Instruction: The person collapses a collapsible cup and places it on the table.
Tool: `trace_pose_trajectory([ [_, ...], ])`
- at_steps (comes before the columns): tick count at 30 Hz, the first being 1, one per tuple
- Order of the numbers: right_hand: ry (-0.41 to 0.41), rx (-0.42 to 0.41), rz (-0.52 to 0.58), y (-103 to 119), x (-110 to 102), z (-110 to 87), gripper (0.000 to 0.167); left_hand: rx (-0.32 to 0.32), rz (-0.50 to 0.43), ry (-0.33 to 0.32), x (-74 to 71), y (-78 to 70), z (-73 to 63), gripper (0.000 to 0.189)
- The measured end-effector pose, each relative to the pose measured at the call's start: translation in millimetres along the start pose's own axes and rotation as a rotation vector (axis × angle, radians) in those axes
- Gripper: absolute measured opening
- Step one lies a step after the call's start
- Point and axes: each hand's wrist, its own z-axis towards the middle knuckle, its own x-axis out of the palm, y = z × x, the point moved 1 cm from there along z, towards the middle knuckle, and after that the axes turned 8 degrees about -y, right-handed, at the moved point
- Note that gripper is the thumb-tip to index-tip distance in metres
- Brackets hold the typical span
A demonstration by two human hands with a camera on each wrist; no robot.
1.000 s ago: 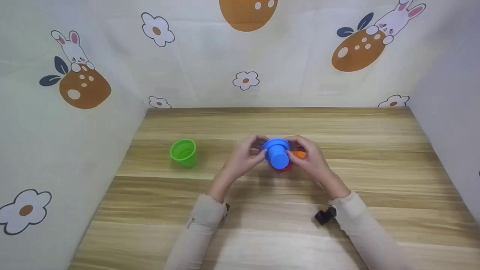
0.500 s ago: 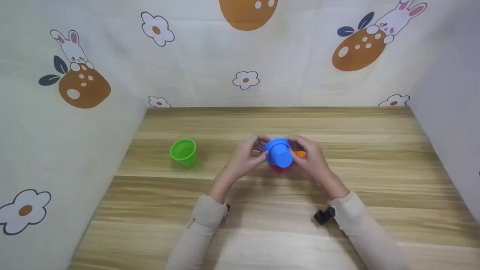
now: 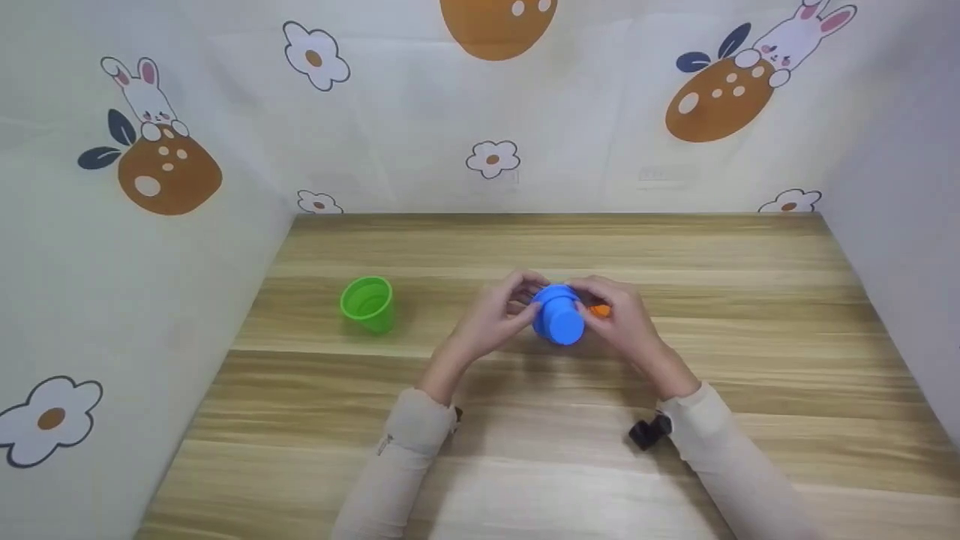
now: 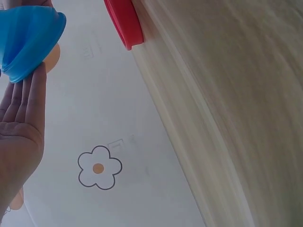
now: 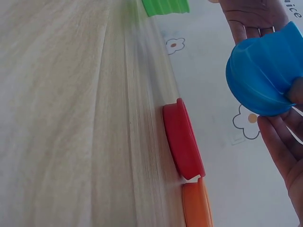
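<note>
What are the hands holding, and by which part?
A blue cup, held between the left hand and the right hand, gripped on opposite sides of its wider end; its narrow end is uncovered.

We see a wood-grain table point(image 3: 772, 345), brighter at its near middle. The far wall point(image 3: 405, 112) and the left wall point(image 3: 82, 292) carry printed flowers point(image 3: 493, 160) and rabbits point(image 3: 786, 43), while the right wall point(image 3: 892, 195) looks more greyish.
</note>
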Motion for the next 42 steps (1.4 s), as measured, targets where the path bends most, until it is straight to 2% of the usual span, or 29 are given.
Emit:
trace_pose_trajectory([
  [7,0.032,-0.007,0.022,0.6,-1.4,-0.3,0.027,-0.013,-0.003,0.023,0.8,-0.7,0.7,0.033],
  [11,0.023,-0.035,0.049,-1.1,-1.0,0.0,0.031,-0.015,-0.015,0.008,0.9,-0.4,1.3,0.033],
  [15,0.018,-0.029,0.081,-0.7,-0.4,0.1,0.034,0.017,-0.025,-0.021,1.0,-0.7,2.0,0.032],
  [20,0.041,0.046,0.135,1.4,-0.9,-1.2,0.037,0.032,-0.021,-0.067,-0.7,-1.4,2.4,0.032],
  [25,0.079,0.151,0.189,1.5,-1.7,-3.3,0.043,0.005,-0.098,-0.106,-3.4,-1.0,2.4,0.032],
  [33,0.084,0.267,0.273,-3.8,0.5,-3.3,0.043,0.020,-0.164,-0.155,-4.4,-1.0,2.9,0.030],
  [37,0.074,0.307,0.304,-3.4,1.9,-2.4,0.041,0.016,-0.174,-0.164,-4.4,-1.0,2.6,0.030],
  [42,0.037,0.305,0.280,-2.0,3.7,-1.5,0.037,0.004,-0.190,-0.159,-3.6,-0.8,2.3,0.031],
])
